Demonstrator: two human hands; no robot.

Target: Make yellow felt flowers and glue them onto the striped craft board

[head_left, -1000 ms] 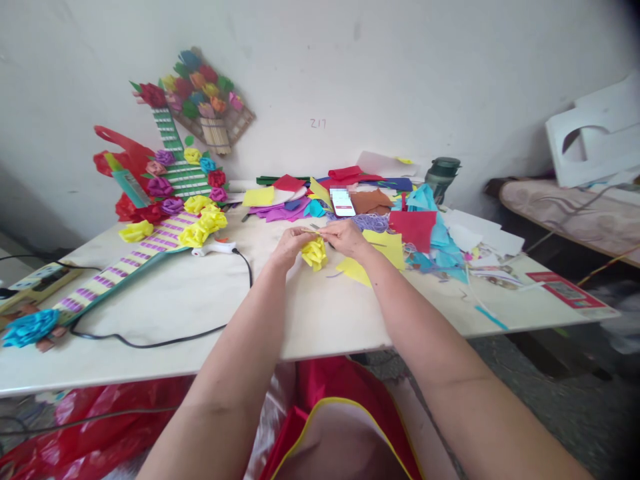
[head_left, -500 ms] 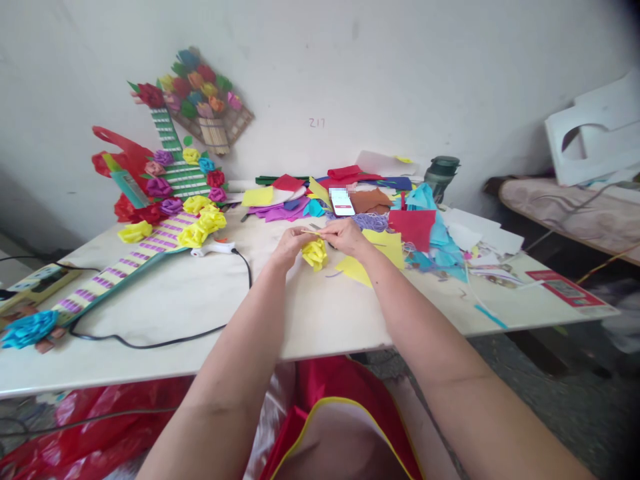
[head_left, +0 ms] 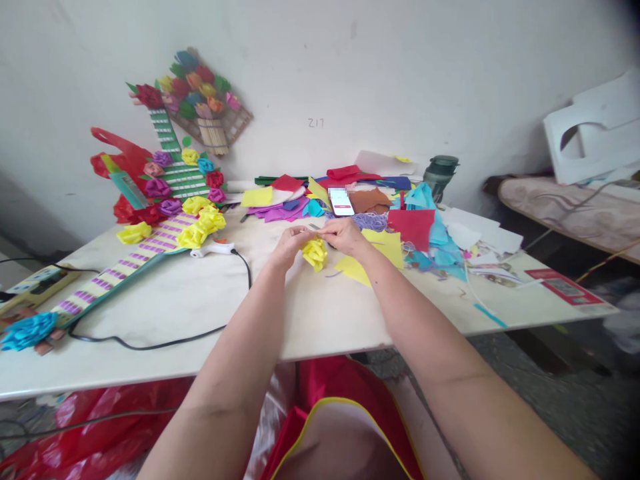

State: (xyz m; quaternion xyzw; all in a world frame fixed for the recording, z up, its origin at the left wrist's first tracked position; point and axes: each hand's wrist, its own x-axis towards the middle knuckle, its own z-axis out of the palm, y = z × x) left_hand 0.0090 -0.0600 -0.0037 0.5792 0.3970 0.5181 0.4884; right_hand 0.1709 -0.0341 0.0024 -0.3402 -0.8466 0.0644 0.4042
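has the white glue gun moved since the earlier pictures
No: against the number on the wall, the white glue gun shows no clear shift either way.

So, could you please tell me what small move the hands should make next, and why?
Perhaps a light twist by the right hand while the left hand steadies the yellow flower, since both meet at its far end and its ruffled petals show on the near side.
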